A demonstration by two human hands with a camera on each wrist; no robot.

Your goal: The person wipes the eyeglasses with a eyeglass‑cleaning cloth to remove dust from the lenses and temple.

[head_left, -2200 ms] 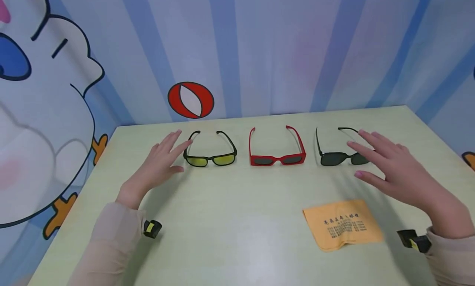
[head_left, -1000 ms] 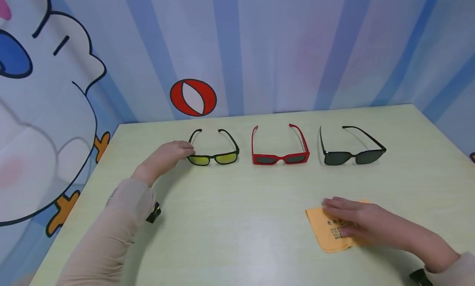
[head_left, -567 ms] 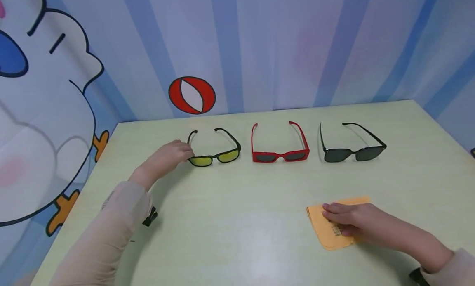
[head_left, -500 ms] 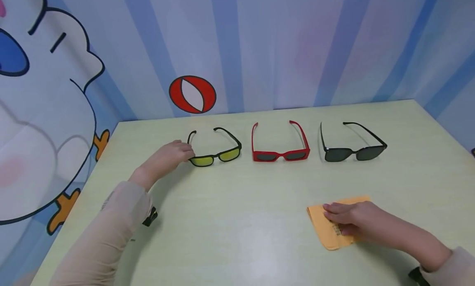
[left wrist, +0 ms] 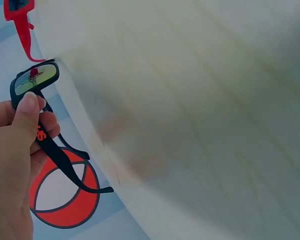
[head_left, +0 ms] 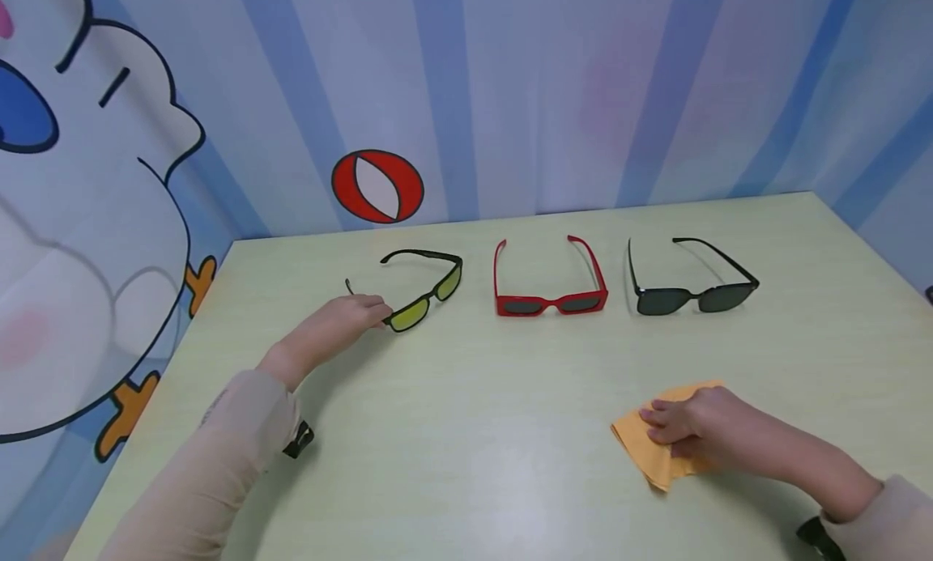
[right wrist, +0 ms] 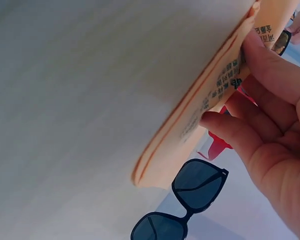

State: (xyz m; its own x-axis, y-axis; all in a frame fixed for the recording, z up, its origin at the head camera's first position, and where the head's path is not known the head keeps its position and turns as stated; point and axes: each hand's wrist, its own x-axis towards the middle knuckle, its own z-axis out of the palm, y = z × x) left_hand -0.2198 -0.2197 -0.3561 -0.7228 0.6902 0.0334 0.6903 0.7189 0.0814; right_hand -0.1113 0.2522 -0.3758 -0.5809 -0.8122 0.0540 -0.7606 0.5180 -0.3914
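Observation:
My left hand [head_left: 331, 328] grips the black-framed sunglasses with yellow lenses [head_left: 410, 313] at their left hinge corner. They stand turned at an angle, arms unfolded. In the left wrist view, my thumb and fingers pinch these sunglasses [left wrist: 37, 77] where the lens frame meets the arm, near an orange mark. At the right, my right hand [head_left: 717, 431] pinches an orange cleaning cloth [head_left: 637, 439], which bunches up under the fingers. Up close in the right wrist view, the cloth [right wrist: 190, 125] is folded, with dark printed characters, between thumb and fingers.
Red-framed sunglasses [head_left: 551, 308] lie unfolded in the middle of the pale table [head_left: 466, 448]. Black sunglasses with dark lenses [head_left: 692, 302] lie to their right. Behind the table's far edge rises a blue striped backdrop [head_left: 503, 99] with cartoon prints.
Both hands came down from above the table. The left took hold of the yellow-lensed sunglasses and turned them; the right went to the cloth and gathered it between its fingers.

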